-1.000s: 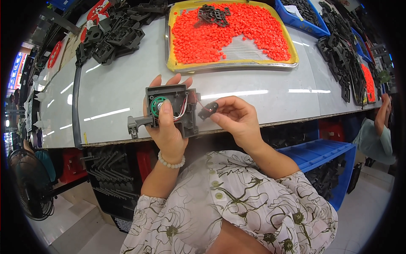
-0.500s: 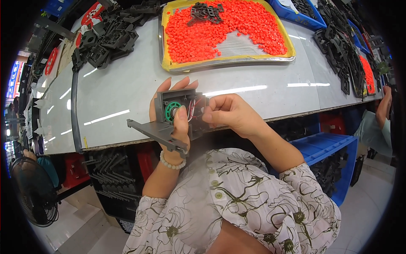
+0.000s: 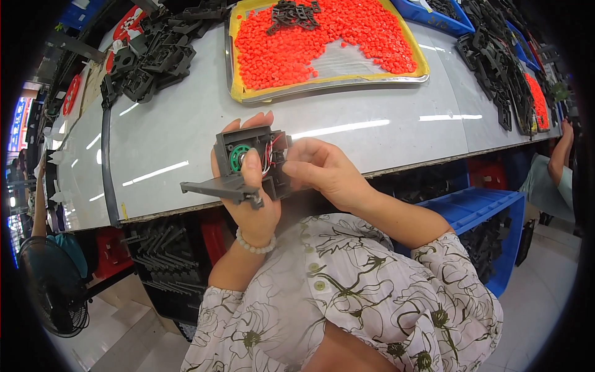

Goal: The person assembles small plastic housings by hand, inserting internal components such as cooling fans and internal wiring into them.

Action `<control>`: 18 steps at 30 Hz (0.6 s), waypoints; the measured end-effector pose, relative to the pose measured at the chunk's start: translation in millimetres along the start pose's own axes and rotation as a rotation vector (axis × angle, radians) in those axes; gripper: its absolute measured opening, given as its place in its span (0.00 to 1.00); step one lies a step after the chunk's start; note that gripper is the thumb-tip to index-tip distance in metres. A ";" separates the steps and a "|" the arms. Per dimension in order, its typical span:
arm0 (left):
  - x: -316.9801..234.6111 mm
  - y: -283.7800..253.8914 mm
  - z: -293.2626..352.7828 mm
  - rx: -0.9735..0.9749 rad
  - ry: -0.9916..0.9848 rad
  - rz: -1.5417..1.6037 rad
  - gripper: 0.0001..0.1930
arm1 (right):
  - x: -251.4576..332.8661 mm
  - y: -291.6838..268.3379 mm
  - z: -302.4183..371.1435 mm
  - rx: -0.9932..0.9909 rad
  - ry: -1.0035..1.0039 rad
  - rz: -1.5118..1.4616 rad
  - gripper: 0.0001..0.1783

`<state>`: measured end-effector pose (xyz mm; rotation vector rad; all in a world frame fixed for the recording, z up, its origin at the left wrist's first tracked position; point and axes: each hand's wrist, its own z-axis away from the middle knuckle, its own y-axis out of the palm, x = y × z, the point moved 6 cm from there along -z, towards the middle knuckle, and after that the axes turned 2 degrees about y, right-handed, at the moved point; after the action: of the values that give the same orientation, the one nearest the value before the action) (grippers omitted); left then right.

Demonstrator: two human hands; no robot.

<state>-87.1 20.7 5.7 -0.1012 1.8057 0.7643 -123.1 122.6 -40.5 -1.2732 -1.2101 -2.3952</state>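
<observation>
Above the glossy white table (image 3: 180, 146), at its near edge, the left hand (image 3: 253, 208) clasps a dark-grey, boxy plastic housing (image 3: 255, 137), thumb on its round green disc (image 3: 236, 158). The right hand (image 3: 325, 175) curls its fingers at the housing's right side; whether they pinch anything is hidden.

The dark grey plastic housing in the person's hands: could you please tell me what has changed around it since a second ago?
The right hand moved left, its fingers now at the right edge of the housing; the small black wired part it held is no longer clearly visible. The long grey arm now shows lengthwise. The left hand still holds the housing, thumb by the green disc.
</observation>
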 end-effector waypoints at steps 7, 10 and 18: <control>-1.1 2.7 -0.3 0.035 0.007 -0.013 0.22 | 2.0 6.6 2.0 0.115 0.056 -0.050 0.18; -2.3 4.7 1.2 0.070 0.039 -0.017 0.23 | -1.7 4.6 2.5 0.191 0.058 -0.035 0.20; 3.7 4.0 0.0 0.093 0.023 -0.054 0.22 | 3.5 13.5 8.8 0.162 -0.095 0.000 0.19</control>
<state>-90.2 24.9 4.2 -0.0977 1.8502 0.6421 -113.3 120.9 -27.4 -1.3488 -1.3984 -2.2073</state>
